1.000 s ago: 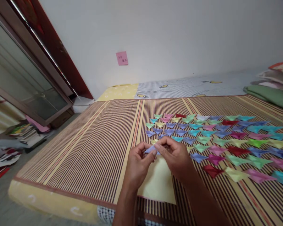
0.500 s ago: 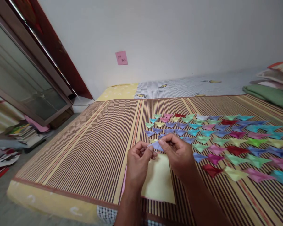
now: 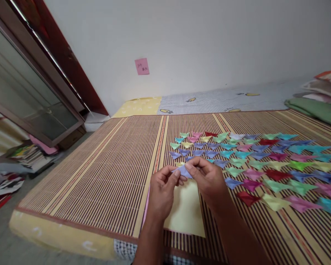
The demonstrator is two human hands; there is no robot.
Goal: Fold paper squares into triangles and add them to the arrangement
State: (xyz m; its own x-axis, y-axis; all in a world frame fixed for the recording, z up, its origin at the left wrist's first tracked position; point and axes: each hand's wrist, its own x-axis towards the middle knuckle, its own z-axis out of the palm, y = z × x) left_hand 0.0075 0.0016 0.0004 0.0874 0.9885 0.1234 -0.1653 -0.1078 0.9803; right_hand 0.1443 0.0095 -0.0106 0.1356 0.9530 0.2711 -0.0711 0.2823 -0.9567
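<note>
Both hands meet above the striped bamboo mat [image 3: 99, 173]. My left hand [image 3: 162, 189] and my right hand [image 3: 206, 180] pinch a small folded purple paper piece [image 3: 184, 171] between thumbs and fingertips. Under the hands lies a pale yellow paper sheet [image 3: 186, 213], with a pink edge showing at its left side. To the right, several folded paper triangles [image 3: 253, 162] in blue, green, pink, red and yellow are spread in rows on the mat.
The mat covers a bed with a yellow sheet edge [image 3: 60, 235] at the front. Folded bedding [image 3: 317, 106] lies at the far right. A pink note [image 3: 142, 66] sticks to the wall. A glass-door cabinet [image 3: 30, 92] and stacked papers [image 3: 24, 156] stand at the left.
The hands have lifted slightly and shifted a little to the right with the purple piece, which now shows more between the fingertips. The view has tilted slightly.
</note>
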